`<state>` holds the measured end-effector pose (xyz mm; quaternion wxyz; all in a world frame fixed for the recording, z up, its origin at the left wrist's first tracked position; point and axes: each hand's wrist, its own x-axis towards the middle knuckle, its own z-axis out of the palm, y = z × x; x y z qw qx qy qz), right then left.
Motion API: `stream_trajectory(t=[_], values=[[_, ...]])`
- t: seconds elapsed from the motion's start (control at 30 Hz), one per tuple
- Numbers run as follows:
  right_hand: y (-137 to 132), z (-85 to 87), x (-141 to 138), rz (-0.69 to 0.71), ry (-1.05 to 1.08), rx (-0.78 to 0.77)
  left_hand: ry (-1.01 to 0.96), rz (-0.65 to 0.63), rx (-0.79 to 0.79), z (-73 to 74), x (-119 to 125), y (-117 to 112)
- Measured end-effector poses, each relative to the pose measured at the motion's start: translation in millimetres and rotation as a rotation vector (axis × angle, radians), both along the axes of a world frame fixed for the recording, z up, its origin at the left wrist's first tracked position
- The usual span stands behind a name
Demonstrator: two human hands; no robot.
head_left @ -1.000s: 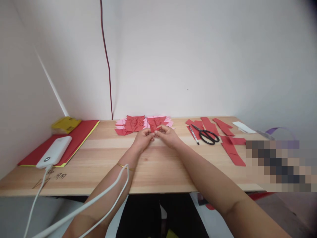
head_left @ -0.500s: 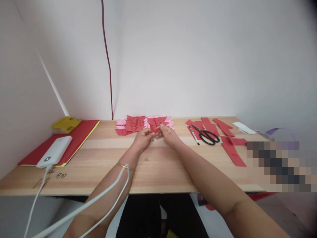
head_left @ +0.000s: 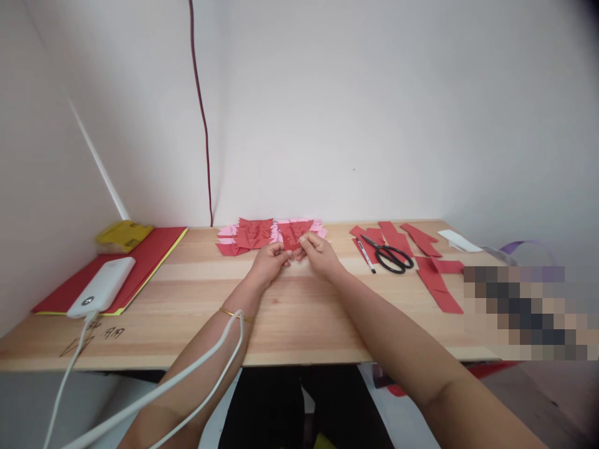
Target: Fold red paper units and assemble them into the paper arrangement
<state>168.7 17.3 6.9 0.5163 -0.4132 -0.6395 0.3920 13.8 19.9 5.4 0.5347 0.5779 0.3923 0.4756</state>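
Both hands meet at the far middle of the table, fingertips nearly touching. My left hand (head_left: 272,263) is closed in a pinch beside the lower edge of a small folded red paper (head_left: 289,243). My right hand (head_left: 319,254) pinches at the right side of that paper with thumb and forefinger. Fingers cover part of it. Right behind lie pleated red and pink paper pieces, one group (head_left: 255,232) to the left and another (head_left: 314,226) partly hidden by my right hand.
Black-handled scissors (head_left: 394,258), a white pen (head_left: 365,255) and red paper strips (head_left: 440,287) lie on the right. At left, a white power bank (head_left: 103,284) and a yellow packet (head_left: 124,237) rest on red sheets (head_left: 60,293). A white cable (head_left: 187,362) crosses my left forearm.
My right thumb and fingers have shifted slightly and bent into a tighter pinch at the red paper. My left hand stays nearly in place.
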Motion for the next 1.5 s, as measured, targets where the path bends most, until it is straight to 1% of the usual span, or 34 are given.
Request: stream_trajectory(t=[0.07, 0.17, 0.27, 0.37, 0.5, 0.63, 0.73, 0.83, 0.93, 1.03, 1.23, 1.33, 1.43, 1.5], values=[[-0.1, 0.9, -0.8, -0.023, 0.012, -0.015, -0.003, -0.007, 0.003, -0.8, -0.3, 0.3], [1.1, -1.0, -2.7, -0.037, 0.023, -0.019, -0.002, 0.020, 0.000, -3.0, -0.4, 1.0], [3.1, -6.4, -5.0, -0.002, 0.012, -0.007, 0.003, 0.013, -0.006, -5.5, -0.3, 1.9], [3.8, -10.5, -6.3, 0.042, 0.009, 0.011, 0.056, 0.016, 0.011, -6.6, -0.2, 2.4], [1.6, -7.1, -5.3, 0.043, 0.008, 0.016, 0.152, 0.013, 0.054, -5.7, -0.9, 1.8], [-0.4, -2.0, -4.0, 0.042, 0.023, 0.000, 0.184, -0.018, 0.083, -6.6, -1.4, 1.7], [0.4, -2.6, -3.5, 0.067, 0.038, -0.027, 0.217, -0.002, 0.106, -9.4, -2.2, 2.8], [2.7, -5.4, -2.1, 0.082, 0.002, -0.006, 0.289, -0.005, 0.149, -11.2, -3.7, 4.1], [4.7, -7.5, -0.4, 0.053, -0.062, 0.046, 0.360, -0.023, 0.206, -9.4, -5.3, 4.1], [4.5, -7.6, 0.3, 0.005, -0.113, 0.081, 0.385, -0.039, 0.218, -5.6, -6.1, 2.5], [-0.1, -4.6, -1.6, -0.046, -0.160, 0.072, 0.400, -0.092, 0.255, -1.5, -6.2, 0.3], [0.2, -3.6, -2.2, -0.058, -0.119, 0.083, 0.406, -0.090, 0.253, -1.1, -5.9, -0.2], [3.0, -2.5, -0.9, -0.068, 0.000, 0.064, 0.419, -0.076, 0.224, -1.6, -5.0, -1.3], [5.1, -1.3, 0.9, -0.095, 0.083, 0.046, 0.394, -0.044, 0.179, -2.2, -3.9, -2.2]])
